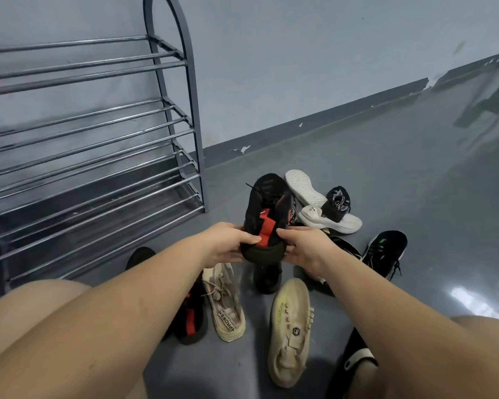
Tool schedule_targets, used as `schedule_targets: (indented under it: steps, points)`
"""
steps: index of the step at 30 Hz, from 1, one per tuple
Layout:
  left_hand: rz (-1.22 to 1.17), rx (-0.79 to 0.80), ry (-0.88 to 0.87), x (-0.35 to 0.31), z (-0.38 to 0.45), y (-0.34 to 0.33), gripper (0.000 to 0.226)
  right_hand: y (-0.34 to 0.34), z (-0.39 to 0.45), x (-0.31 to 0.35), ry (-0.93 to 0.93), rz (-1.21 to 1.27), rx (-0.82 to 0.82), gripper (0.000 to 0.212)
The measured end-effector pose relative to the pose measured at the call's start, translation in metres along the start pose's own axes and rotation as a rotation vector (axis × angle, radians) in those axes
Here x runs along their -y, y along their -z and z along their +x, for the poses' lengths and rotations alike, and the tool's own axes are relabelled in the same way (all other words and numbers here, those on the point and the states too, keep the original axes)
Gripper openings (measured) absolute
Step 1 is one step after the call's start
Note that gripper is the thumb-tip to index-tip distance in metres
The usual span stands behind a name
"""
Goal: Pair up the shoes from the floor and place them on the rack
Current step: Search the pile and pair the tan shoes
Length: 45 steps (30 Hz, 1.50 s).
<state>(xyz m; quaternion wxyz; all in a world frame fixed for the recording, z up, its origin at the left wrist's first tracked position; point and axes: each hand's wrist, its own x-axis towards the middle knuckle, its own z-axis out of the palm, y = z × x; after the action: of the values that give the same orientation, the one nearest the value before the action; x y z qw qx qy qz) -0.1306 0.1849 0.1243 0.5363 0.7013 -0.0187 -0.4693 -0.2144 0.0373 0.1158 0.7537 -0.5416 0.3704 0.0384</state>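
Note:
Both hands hold a black sneaker with a red tongue [267, 214] above the floor, toe pointing away. My left hand [228, 244] grips its heel from the left, and my right hand [303, 250] grips the heel from the right. A matching black and red sneaker [192, 318] lies on the floor under my left forearm, partly hidden. The grey metal shoe rack [92, 139] stands at the left against the wall, its bars bare.
Scattered on the floor lie a cream laced sneaker [226, 303], a beige clog [290, 332], white slides [323, 205], a black and green sneaker [385, 251] and a black and white sandal [355, 361]. Another dark shoe [267, 279] sits below the held one. My bare knees frame the bottom corners.

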Motion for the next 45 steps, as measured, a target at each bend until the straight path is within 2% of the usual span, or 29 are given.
schedule_targets:
  steps: [4,7,9,12,16,20,24,27,30,37,42,45]
  points:
    - [0.051,-0.058,0.078,0.009,0.015,0.008,0.015,-0.009,0.012,-0.006,-0.057,-0.061,-0.017,0.007]
    - [0.099,-0.075,0.125,0.015,0.025,0.014,0.023,-0.017,0.026,-0.013,-0.099,-0.124,-0.03,0.02]
    - [0.168,-0.05,0.172,0.014,0.029,0.023,0.027,-0.022,0.035,-0.012,-0.117,-0.214,-0.029,0.025]
    - [0.191,-0.011,0.238,0.006,0.041,0.035,0.02,-0.028,0.056,-0.003,-0.131,-0.298,-0.004,0.024]
    - [0.086,-0.043,0.222,0.007,0.07,0.041,0.03,-0.028,0.091,-0.001,-0.155,-0.33,-0.023,0.019]
    - [-0.018,-0.076,0.217,0.011,0.103,0.052,0.02,-0.032,0.13,-0.009,-0.169,-0.373,-0.017,0.024]
    - [-0.086,-0.129,0.227,0.017,0.141,0.063,0.029,-0.032,0.173,-0.016,-0.146,-0.491,-0.008,0.022]
    - [-0.098,-0.151,0.233,0.024,0.17,0.065,0.03,-0.032,0.205,-0.021,-0.172,-0.467,-0.02,0.013]
    - [-0.116,-0.166,0.216,0.034,0.199,0.066,0.035,-0.03,0.237,-0.034,-0.169,-0.482,-0.039,0.022]
    - [-0.243,-0.222,0.27,0.069,0.253,0.065,0.053,-0.034,0.276,-0.058,-0.095,-0.772,-0.096,0.031]
    - [-0.121,-0.304,0.279,0.08,0.272,0.056,0.058,-0.034,0.285,-0.071,-0.072,-0.808,-0.125,0.031]
    - [-0.052,-0.271,0.292,0.087,0.276,0.053,0.051,-0.036,0.282,-0.078,-0.103,-0.776,-0.121,0.031]
